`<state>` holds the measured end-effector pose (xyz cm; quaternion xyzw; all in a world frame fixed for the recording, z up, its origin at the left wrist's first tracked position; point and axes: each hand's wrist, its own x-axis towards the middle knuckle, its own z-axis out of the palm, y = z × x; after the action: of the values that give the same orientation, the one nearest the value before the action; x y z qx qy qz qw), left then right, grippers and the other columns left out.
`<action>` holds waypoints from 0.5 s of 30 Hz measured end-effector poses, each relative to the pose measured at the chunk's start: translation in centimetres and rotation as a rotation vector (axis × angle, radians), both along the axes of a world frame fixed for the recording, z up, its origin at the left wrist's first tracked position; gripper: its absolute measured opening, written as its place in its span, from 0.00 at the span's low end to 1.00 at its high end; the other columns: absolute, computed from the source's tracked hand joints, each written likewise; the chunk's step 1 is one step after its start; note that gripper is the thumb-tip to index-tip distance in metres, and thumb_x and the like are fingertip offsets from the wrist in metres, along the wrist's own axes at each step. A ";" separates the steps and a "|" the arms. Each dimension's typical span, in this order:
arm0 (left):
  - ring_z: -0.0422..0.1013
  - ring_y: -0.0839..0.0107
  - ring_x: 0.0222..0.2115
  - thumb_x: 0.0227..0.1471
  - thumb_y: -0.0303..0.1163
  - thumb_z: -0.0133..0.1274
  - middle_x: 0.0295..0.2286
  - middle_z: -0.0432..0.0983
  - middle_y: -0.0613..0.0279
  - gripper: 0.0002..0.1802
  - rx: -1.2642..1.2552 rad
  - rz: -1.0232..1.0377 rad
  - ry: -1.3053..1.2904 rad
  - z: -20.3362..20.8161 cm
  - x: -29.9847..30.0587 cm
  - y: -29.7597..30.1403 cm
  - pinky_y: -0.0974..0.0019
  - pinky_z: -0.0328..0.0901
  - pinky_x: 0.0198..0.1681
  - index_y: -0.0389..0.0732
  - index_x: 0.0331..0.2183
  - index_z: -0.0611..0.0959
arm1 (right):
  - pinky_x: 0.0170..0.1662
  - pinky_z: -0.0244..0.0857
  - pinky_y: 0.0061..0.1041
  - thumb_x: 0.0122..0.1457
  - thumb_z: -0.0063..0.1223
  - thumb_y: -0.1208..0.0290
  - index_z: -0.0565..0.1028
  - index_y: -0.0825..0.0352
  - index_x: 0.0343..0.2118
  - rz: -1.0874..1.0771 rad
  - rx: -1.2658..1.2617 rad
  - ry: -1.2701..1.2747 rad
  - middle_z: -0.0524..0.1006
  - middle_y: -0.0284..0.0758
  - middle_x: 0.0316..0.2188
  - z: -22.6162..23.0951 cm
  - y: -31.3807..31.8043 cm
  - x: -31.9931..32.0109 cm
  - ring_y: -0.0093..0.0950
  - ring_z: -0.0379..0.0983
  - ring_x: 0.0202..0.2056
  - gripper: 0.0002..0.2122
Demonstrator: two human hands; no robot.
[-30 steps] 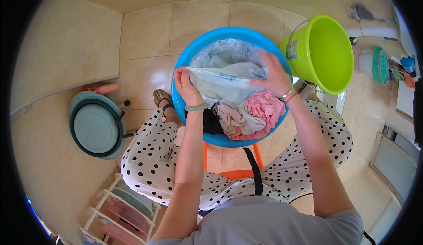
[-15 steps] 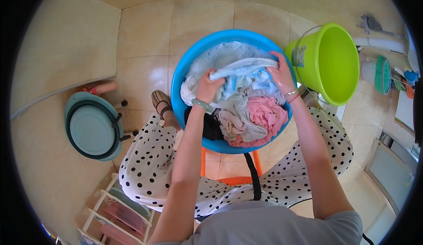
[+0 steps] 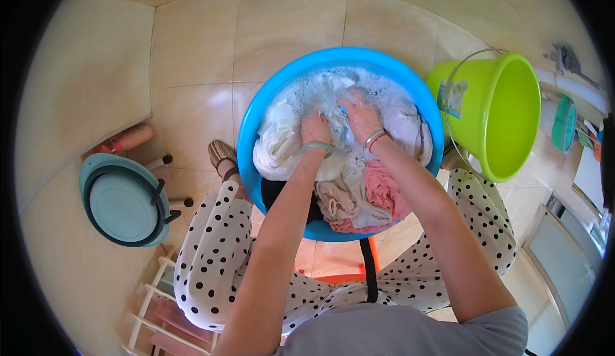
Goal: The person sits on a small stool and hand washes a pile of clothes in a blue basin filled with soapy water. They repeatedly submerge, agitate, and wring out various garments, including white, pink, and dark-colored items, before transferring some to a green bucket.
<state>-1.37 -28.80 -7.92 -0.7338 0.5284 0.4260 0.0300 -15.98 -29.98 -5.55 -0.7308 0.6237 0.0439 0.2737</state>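
Observation:
A wide blue basin [image 3: 248, 119] holds sudsy water and a heap of laundry. Both my hands reach into the suds at its far middle, close together. My left hand [image 3: 316, 129] is closed on a wet white and light-blue garment [image 3: 346, 139], its fingertips hidden by foam. On the same garment my right hand [image 3: 362, 116] is closed too, its fingers partly under water and blurred. White cloth [image 3: 277, 146] bulges at the left of the basin. Nearer me lie a pink cloth [image 3: 382, 188], a beige cloth [image 3: 336, 202] and a black cloth [image 3: 275, 191].
Right of the basin stands a lime-green bucket [image 3: 516, 119] with a wire handle. Left are grey-green nested basins [image 3: 125, 207] and a pinkish bottle-like object [image 3: 134, 137]. A white rack [image 3: 146, 314] stands lower left. Orange stool parts [image 3: 339, 278] show below the basin.
Both hands have come closer together and gone down into the suds with the white and blue garment, which was stretched between them above the heap. The view has shifted slightly.

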 end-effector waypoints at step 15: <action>0.66 0.63 0.48 0.56 0.40 0.48 0.50 0.65 0.55 0.31 0.060 1.229 1.502 6.1 -0.3 1.4 0.60 0.65 0.47 0.52 0.59 0.59 | 0.41 0.65 0.31 0.46 0.52 0.80 0.76 0.56 0.38 0.071 -0.257 -0.672 0.70 0.34 0.39 11.3 4.5 2.5 0.37 0.66 0.39 0.15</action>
<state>-1.67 -27.36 -1.77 -0.4178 -0.0767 0.7381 -0.5242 -13.43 -25.44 5.75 -0.7542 0.4733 -0.2681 0.3678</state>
